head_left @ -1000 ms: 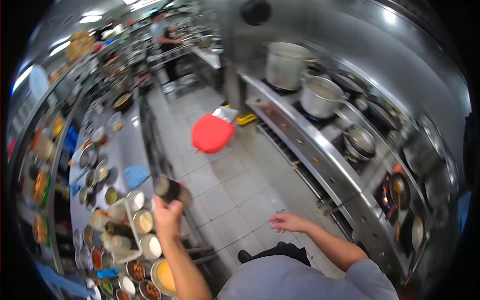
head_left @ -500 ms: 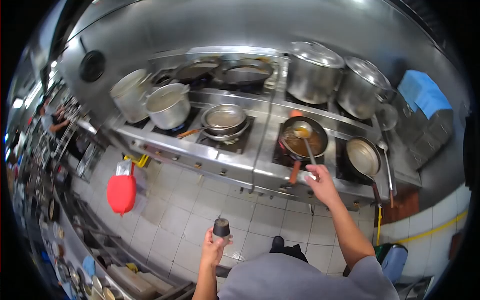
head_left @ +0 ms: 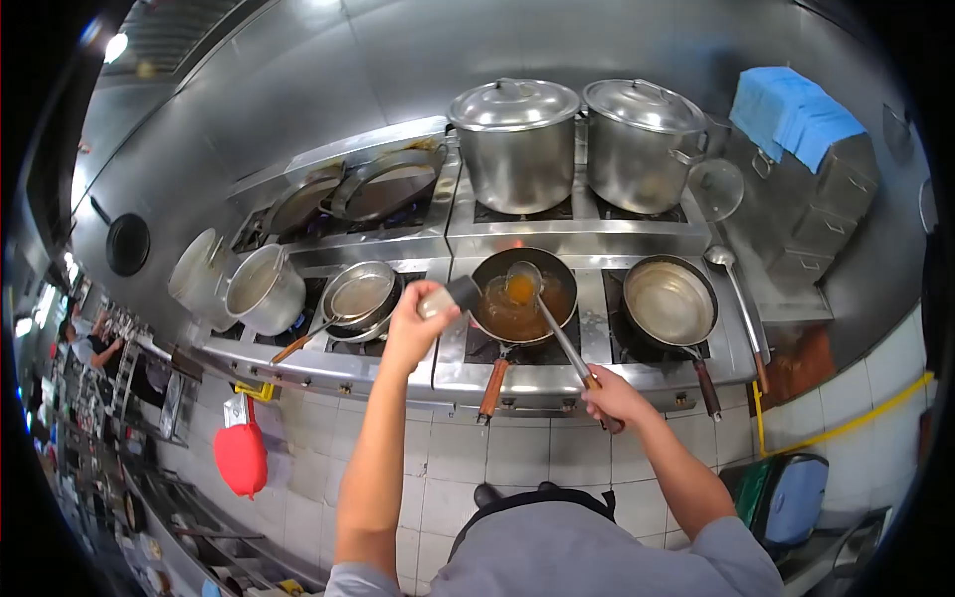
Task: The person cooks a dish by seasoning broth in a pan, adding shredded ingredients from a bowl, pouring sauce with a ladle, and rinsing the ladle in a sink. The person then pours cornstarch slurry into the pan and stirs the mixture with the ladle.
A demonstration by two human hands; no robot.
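Note:
My left hand (head_left: 410,333) is wrapped round a small seasoning shaker (head_left: 460,293) with a black top. The shaker lies tilted, its top pointing right toward the left rim of a dark frying pan (head_left: 559,271). Brown liquid fills the bottom of this pan, and its wooden handle points toward me. My right hand (head_left: 617,396) is closed on the wooden end of a long metal ladle (head_left: 562,343). The ladle's bowl sits in the pan, with orange-yellow liquid in it. Whether anything falls from the shaker cannot be seen.
Right of the frying pan stands a second pan (head_left: 686,343) of cloudy liquid, beside a long spoon (head_left: 741,298). Two lidded stockpots (head_left: 517,159) are behind. Leftward are a strainer over a pan (head_left: 363,291) and an open pot (head_left: 269,294). A person (head_left: 90,343) works far left.
My left hand has lifted the shaker from low near my body to the pan and tipped it. My right hand has taken hold of the ladle's handle. The view has shifted right.

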